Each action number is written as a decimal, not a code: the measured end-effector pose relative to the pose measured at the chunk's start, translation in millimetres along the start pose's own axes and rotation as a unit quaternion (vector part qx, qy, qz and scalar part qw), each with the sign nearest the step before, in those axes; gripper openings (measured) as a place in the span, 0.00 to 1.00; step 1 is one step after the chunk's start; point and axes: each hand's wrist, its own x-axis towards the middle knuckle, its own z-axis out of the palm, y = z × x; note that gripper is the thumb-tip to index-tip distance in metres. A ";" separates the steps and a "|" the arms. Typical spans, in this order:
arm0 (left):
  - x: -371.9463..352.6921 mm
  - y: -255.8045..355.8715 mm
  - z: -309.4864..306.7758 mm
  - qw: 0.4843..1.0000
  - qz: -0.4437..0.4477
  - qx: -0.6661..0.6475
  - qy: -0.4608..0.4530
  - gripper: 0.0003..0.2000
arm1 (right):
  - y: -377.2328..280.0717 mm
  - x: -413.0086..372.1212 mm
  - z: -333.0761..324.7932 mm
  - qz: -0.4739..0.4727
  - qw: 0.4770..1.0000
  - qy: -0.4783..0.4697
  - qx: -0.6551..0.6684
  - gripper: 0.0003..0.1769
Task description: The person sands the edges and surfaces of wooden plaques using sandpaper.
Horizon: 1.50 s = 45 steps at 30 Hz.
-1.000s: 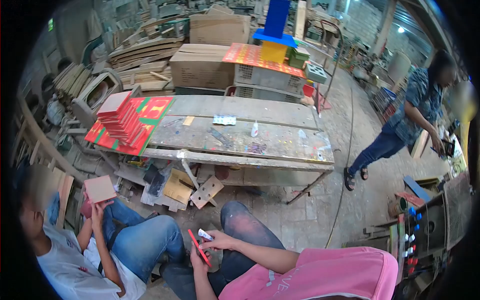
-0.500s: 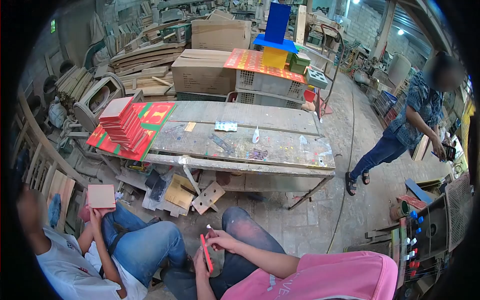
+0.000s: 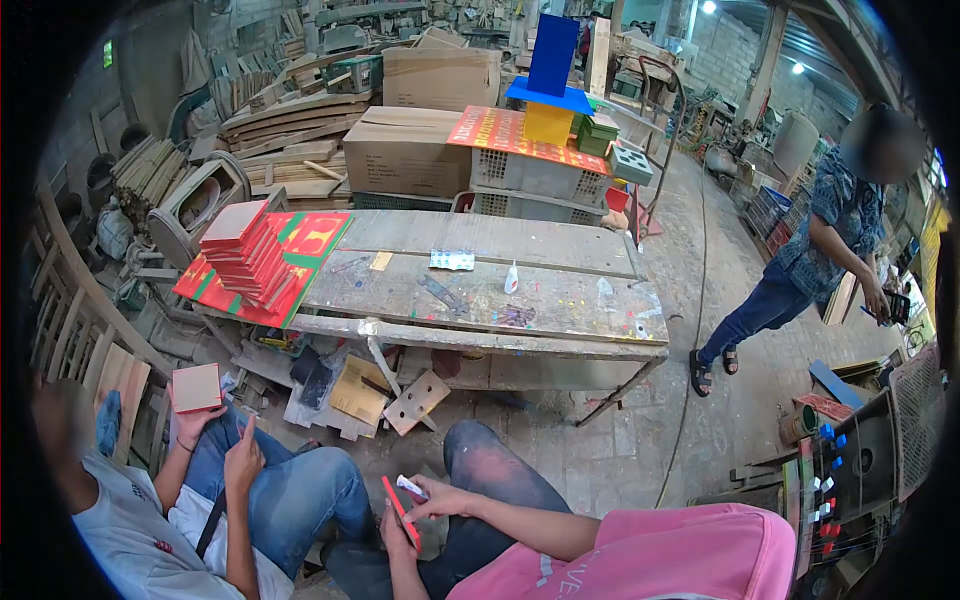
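Note:
My left hand grips a thin red-edged panel, seen nearly edge-on above my lap. My right hand is closed around a small white-tipped tube or pen, right beside the panel's upper part. Beside me on the left, a seated person in a white shirt holds up a square panel with a pale face and red rim; that person's other hand has a finger raised. More red-edged panels are stacked on a red, yellow and green board at the table's left end.
A paint-stained wooden table bears a small white bottle, a blister-like pack and a wooden piece. Cardboard boxes and crates stand behind. At right, a person in a patterned shirt stands near a rack.
My right hand and the tube have shifted slightly, the tube now tilting left. The panel in my left hand leans more. The neighbour's one hand has left the square panel, finger raised.

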 end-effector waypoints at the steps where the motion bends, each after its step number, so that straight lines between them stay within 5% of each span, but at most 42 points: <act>1: -3.7 1.0 1.6 1.000 -0.001 0.000 0.006 0.18 | 1.2 0.6 -0.6 -0.005 1.000 0.005 0.015 0.42; 7: 12.4 -13.2 -2.6 0.990 0.082 0.103 -0.047 0.17 | 9.3 6.6 -7.8 -0.015 0.995 0.029 0.091 0.42; 11: 13.0 -14.8 -1.3 0.989 0.081 0.118 -0.043 0.17 | 9.4 8.9 -11.6 -0.009 0.988 0.080 0.133 0.39; 16: -20.1 7.7 13.0 0.993 -0.038 0.078 -0.082 0.15 | 6.1 7.5 -11.5 -0.028 0.974 0.140 0.177 0.36; 19: 1.5 -7.7 7.4 0.985 0.044 0.150 -0.067 0.18 | 6.8 12.1 -14.2 -0.015 0.951 0.206 0.228 0.34; 21: 2.7 -4.4 5.4 0.993 0.019 0.110 -0.045 0.19 | 10.7 14.7 -16.4 -0.002 0.939 0.235 0.251 0.33; 23: 10.2 -7.1 -2.0 0.997 -0.008 0.069 -0.022 0.20 | 9.5 10.5 -13.9 0.012 0.982 0.116 0.147 0.43; 27: 23.7 -15.0 -16.8 0.999 0.011 0.040 0.020 0.25 | 23.2 12.6 -0.3 -0.039 0.998 0.038 -0.011 0.52; 32: 20.5 -12.4 -16.1 0.997 0.018 0.079 0.016 0.26 | 17.1 10.7 -3.4 -0.018 0.999 0.040 -0.002 0.54; 39: -15.8 7.0 7.8 0.994 -0.061 0.071 -0.049 0.20 | 11.1 10.6 -12.2 -0.027 0.987 0.132 0.088 0.49; 41: -15.7 5.6 7.5 0.992 -0.061 0.077 -0.082 0.19 | 15.7 16.0 -10.9 -0.054 0.952 0.271 0.135 0.43; 45: -1.9 -9.4 6.2 0.981 0.030 0.168 -0.087 0.18 | 15.5 20.9 -23.6 -0.037 0.911 0.316 0.262 0.38</act>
